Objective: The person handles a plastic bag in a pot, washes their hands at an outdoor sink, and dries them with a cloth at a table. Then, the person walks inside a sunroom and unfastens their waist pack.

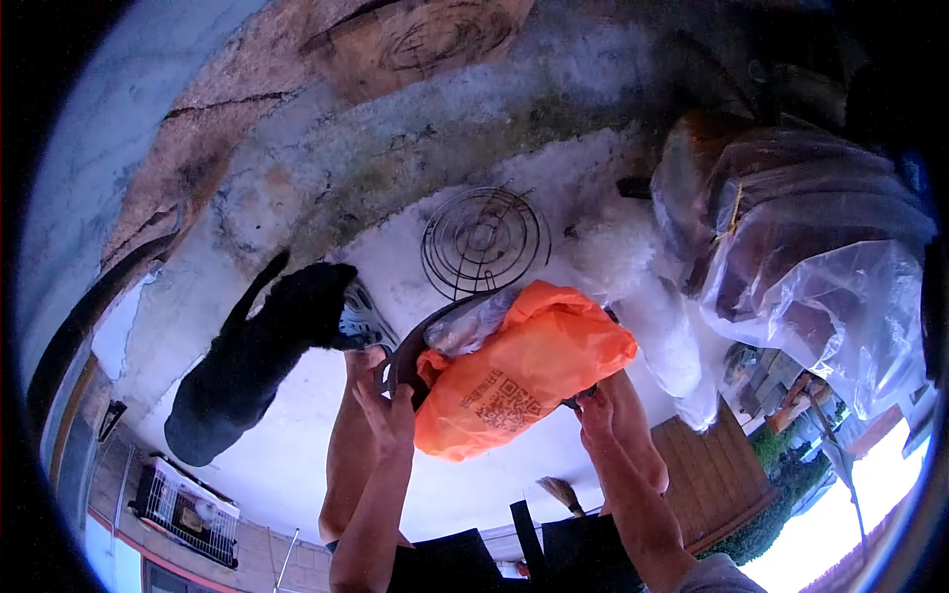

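Observation:
An orange plastic bag (524,371) with a printed code on its front lies in a dark round-rimmed container (403,371). Beside it, inside the same rim, is a clear plastic bag (471,324). My left hand (386,395) holds the container's left edge, its fingers partly bent at the rim. At the lower right of the orange bag, my right hand (596,410) is closed on a dark part of the container, mostly hidden beneath the bag. Just beyond the container, a round wire rack (484,240) is on the pale floor.
A black animal (259,358) stands at the left, near a shoe (364,314). White fluffy animal (664,331) to the right. Clear plastic sheeting (816,247) covers something at the far right. A wire cage (188,509) is at lower left, a broom (561,494) near my legs.

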`<action>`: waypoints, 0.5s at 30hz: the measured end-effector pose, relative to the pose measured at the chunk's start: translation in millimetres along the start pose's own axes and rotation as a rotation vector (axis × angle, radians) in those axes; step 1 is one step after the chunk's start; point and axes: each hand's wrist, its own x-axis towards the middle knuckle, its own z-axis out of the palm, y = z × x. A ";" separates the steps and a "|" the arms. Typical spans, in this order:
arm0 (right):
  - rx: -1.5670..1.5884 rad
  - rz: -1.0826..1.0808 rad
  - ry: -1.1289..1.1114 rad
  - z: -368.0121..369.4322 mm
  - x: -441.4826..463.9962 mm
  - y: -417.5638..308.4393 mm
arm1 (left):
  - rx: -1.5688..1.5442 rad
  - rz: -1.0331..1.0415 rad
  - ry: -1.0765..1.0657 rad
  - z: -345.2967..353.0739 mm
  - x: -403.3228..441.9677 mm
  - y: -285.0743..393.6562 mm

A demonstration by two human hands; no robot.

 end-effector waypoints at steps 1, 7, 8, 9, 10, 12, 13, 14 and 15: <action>0.000 0.001 0.000 -2.0 0.2 4.4 | -0.021 -0.080 0.015 0.4 -0.5 2.2; -0.042 0.103 0.086 -16.0 2.3 26.6 | -0.267 -0.123 0.032 7.0 -1.8 -6.9; -0.005 0.070 0.057 -18.0 1.1 29.7 | -0.331 -0.047 0.033 7.3 -2.7 -10.8; 0.033 0.035 0.027 -19.0 1.1 32.3 | -0.331 -0.050 0.036 6.4 -2.9 -10.1; 0.031 0.038 0.025 -19.4 1.7 35.0 | -0.242 -0.061 0.022 5.5 -2.6 -9.5; 0.031 0.067 0.038 -20.4 4.1 39.2 | -0.154 -0.073 0.009 4.4 0.5 -4.2; 0.031 0.083 0.045 -21.4 5.9 41.7 | -0.142 -0.021 -0.024 3.9 3.3 0.6; 0.032 0.098 0.053 -22.5 6.3 44.2 | -0.129 0.031 -0.058 2.3 4.2 4.2; 0.033 0.115 0.062 -23.1 5.5 45.5 | -0.127 0.029 -0.059 0.8 2.5 5.8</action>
